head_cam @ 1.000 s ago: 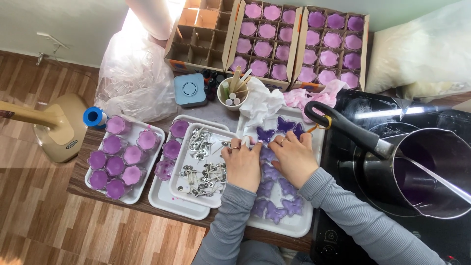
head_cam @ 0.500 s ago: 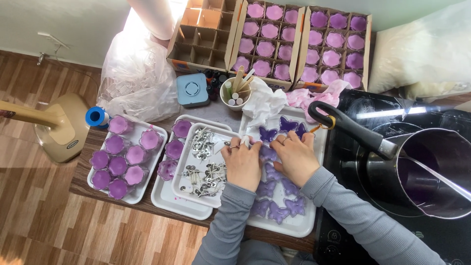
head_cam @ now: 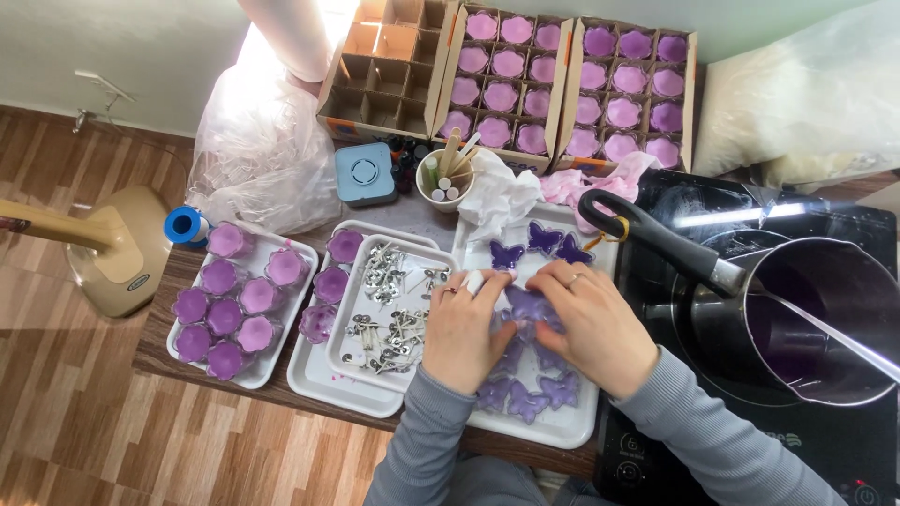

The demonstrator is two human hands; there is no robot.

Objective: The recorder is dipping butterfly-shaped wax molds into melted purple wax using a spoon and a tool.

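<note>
Both my hands rest over a white tray (head_cam: 572, 429) that holds several purple butterfly-shaped wax pieces. My left hand (head_cam: 464, 330) and my right hand (head_cam: 592, 323) meet fingertip to fingertip on one purple butterfly piece (head_cam: 527, 304) in the middle of the tray and grip it from both sides. Three darker butterflies (head_cam: 545, 245) lie at the tray's far end. Paler ones (head_cam: 531, 401) show below my palms. My hands hide the pieces under them.
To the left are a tray of metal wick holders (head_cam: 394, 314) and a tray of purple flower candles (head_cam: 239, 302). A pot of purple wax (head_cam: 817, 323) sits on a black hob at the right, handle (head_cam: 656, 242) pointing toward the tray. Cardboard boxes of candles (head_cam: 562, 84), a cup of sticks (head_cam: 444, 180) and a plastic bag (head_cam: 262, 155) stand behind.
My hands stay on the same butterfly piece in the tray's middle, with only small finger movement. The view has shifted slightly.
</note>
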